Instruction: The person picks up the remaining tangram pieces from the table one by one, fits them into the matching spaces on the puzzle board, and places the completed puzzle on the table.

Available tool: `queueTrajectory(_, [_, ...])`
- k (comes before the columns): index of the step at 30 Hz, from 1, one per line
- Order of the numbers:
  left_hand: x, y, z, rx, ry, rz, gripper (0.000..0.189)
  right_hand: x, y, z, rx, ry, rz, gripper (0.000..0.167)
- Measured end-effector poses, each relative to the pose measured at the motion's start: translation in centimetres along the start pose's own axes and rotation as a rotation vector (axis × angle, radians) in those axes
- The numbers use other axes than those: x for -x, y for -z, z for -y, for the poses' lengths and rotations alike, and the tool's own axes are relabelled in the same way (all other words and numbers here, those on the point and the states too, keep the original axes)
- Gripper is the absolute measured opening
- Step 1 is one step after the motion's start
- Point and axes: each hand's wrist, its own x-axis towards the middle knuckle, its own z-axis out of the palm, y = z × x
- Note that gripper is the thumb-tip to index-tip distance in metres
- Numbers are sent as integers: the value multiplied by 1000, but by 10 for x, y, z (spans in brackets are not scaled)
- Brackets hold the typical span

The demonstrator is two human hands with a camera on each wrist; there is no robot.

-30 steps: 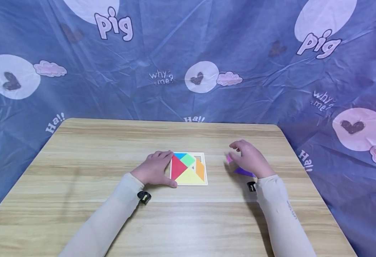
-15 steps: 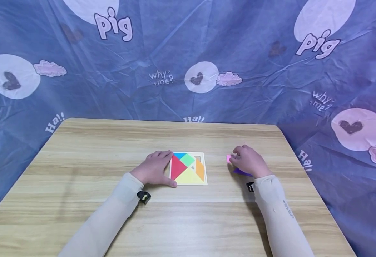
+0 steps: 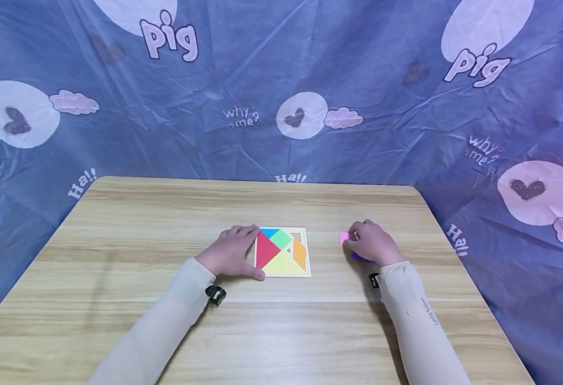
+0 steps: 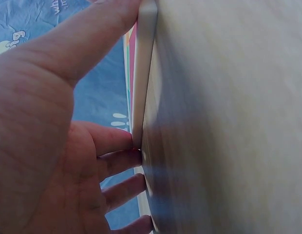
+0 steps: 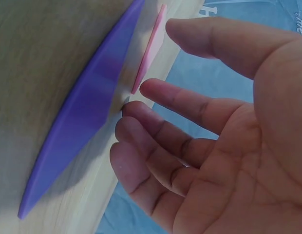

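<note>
My left hand [image 3: 233, 251] rests at the left side of a square tangram tray [image 3: 308, 275], thumb at the near corner and index finger at the far one. In the left wrist view, those fingertips touch the pale tray edge [image 4: 145, 73]. The tray holds red [image 3: 266, 250], yellow [image 3: 283, 266], blue [image 3: 268, 233], green [image 3: 281, 239] and orange [image 3: 299, 253] pieces. My right hand [image 3: 372, 243] is over two loose pieces on the table. Its thumb and index finger are beside the pink piece [image 5: 151, 48], fingers loosely bent. The purple triangle [image 5: 87, 102] lies beside it, partly hidden by the hand in the head view.
The pieces and tray lie on a wood-grain table [image 3: 281, 331]. A blue printed cloth [image 3: 243, 64] hangs behind the table and along its right side. Bare slots show at the tray's far right corner and near its middle.
My right hand has lowered and its thumb and index finger have come nearer to the pink piece. The left hand and the tray have stayed in place.
</note>
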Motion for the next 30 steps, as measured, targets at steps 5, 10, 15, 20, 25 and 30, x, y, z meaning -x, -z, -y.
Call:
queueTrajectory(5, [1,0,0,5,3,-1,120,-1,-1,0,-7,3,3,36])
queueTrajectory(10, [1,-1,0,5,0,-5,120,-1,-3,2,-11,11,3,38])
queueTrajectory(15, [2,0,-1,2,-2,-5,120,-1,-4,3,-13,20,-1,37])
queueTrajectory(20, [2,1,-1,0,-5,-6,120,-1,-5,4,-16,11,7,35])
queueTrajectory(25, [2,0,-1,-1,-4,-5,120,0,-6,5,-12,7,8,33])
queueTrajectory(30, [3,1,-1,11,-4,-8,120,1,-6,6,-10,15,4,31])
